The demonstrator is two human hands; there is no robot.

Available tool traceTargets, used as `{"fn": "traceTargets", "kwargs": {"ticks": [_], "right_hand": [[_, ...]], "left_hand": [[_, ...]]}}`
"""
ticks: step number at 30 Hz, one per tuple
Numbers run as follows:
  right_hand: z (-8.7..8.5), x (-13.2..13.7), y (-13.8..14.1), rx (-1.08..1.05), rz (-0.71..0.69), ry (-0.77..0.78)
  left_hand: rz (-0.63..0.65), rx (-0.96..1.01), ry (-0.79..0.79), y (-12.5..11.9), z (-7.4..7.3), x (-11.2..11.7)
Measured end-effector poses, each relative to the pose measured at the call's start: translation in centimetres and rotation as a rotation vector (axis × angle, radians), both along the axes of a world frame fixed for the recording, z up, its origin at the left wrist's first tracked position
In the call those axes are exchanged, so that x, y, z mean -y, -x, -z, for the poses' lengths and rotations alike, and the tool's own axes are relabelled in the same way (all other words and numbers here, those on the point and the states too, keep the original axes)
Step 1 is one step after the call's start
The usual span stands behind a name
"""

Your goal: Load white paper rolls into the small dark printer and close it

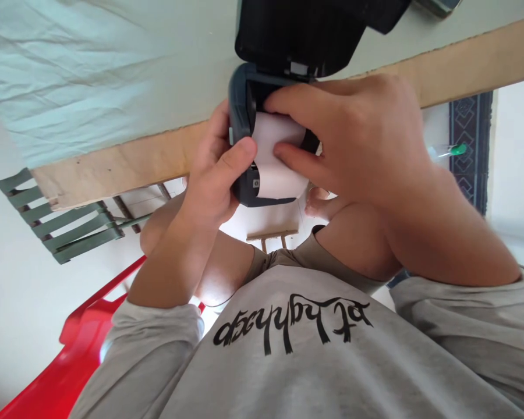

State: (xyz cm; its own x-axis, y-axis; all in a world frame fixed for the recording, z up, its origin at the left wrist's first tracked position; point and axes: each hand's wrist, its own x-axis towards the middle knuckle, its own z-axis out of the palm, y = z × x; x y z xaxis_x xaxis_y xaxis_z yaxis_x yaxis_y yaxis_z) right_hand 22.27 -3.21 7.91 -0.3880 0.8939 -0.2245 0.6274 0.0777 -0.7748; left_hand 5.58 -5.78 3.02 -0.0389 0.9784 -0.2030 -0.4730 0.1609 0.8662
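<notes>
A small dark portable printer [239,96] is held at the table's edge, its black lid [297,35] swung open away from me. Inside its bay sits a white paper roll [273,134], with a strip of paper curving over the front edge. My left hand [213,169] wraps around the printer's left side, thumb on the rim near the paper. From the right, my right hand [353,134] reaches into the bay, index finger at the roll's far side and thumb pressed on the paper. The other right fingers are hidden behind the hand.
The table [170,87] has a wooden edge and a wrinkled pale cloth [48,75] at left. A dark object [439,6] lies at its far right. Below are a green slatted chair [78,227], a red plastic chair [82,337] and a green-capped bottle [456,149].
</notes>
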Motion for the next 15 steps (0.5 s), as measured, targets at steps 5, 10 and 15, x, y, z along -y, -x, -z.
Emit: {"fn": "traceTargets", "kwargs": {"ticks": [5,10,15], "right_hand": [[-0.7,0.2,-1.9,-0.091,-0.093,-0.118],[-1.3,-0.8,-4.4,-0.634,0.006,-0.052],[2.1,-4.2,-4.8,-0.745,0.501,0.002]], "left_hand": [[0.033,0.021,0.051,0.8,2.1,1.0],[0.048,0.044,-0.015,2.2,3.7,1.3],[-0.038,0.097,-0.133,3.3,1.0,0.3]]}}
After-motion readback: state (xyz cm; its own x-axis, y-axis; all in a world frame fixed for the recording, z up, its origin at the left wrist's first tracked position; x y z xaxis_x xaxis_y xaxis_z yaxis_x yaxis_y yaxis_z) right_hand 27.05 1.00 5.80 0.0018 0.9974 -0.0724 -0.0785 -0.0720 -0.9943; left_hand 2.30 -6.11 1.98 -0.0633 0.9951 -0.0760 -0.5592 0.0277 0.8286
